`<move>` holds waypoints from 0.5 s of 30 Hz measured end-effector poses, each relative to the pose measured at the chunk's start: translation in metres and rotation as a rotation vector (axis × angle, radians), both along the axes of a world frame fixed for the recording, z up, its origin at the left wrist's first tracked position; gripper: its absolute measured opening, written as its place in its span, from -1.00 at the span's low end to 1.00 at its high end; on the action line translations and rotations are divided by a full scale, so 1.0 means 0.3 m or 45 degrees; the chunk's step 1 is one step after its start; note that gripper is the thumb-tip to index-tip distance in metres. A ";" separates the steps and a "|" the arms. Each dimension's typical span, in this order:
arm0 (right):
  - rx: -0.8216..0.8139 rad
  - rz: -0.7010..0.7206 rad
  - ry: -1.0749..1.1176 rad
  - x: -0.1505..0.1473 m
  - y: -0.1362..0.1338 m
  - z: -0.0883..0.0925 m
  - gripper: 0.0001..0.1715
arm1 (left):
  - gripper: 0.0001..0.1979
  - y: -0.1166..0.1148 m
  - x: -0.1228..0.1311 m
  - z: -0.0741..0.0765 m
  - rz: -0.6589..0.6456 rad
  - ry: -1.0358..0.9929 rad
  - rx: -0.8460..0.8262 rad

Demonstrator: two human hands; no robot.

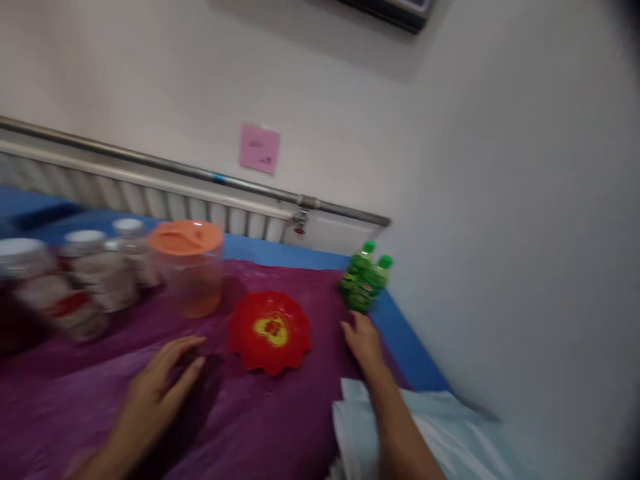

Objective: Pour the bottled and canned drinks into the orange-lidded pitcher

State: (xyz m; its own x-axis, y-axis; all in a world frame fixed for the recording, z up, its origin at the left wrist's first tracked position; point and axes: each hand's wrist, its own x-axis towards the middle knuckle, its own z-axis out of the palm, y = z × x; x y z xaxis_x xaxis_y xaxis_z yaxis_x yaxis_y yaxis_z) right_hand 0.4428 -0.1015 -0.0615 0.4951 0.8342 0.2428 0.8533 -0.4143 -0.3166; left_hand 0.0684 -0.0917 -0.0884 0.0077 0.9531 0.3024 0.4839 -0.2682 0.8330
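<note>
Both hands lie flat and empty, fingers loosely spread, on the purple cloth (pixel 250 427). The left hand (pixel 163 383) and right hand (pixel 363 340) flank the red dish (pixel 270 331) at frame centre, neither touching it; two green bottles (pixel 365 277) stand just above the right hand.

You are in a plain white-walled room, home-like: a ribbed radiator (pixel 150 200) and metal pipe (pixel 150 162) line the wall, a pink note (pixel 259 148) above, a purple tablecloth (pixel 250 413) below.
</note>
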 end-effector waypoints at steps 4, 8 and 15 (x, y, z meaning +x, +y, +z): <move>0.131 0.156 0.116 -0.016 0.028 -0.019 -0.67 | -0.53 0.064 -0.138 0.155 0.367 0.106 0.116; 0.276 0.200 0.163 -0.023 0.041 -0.054 -0.69 | -0.34 0.162 -0.332 0.340 0.781 0.244 0.252; 0.318 0.215 0.223 -0.039 0.023 -0.032 -0.69 | -0.24 0.266 -0.417 0.477 0.699 0.254 0.086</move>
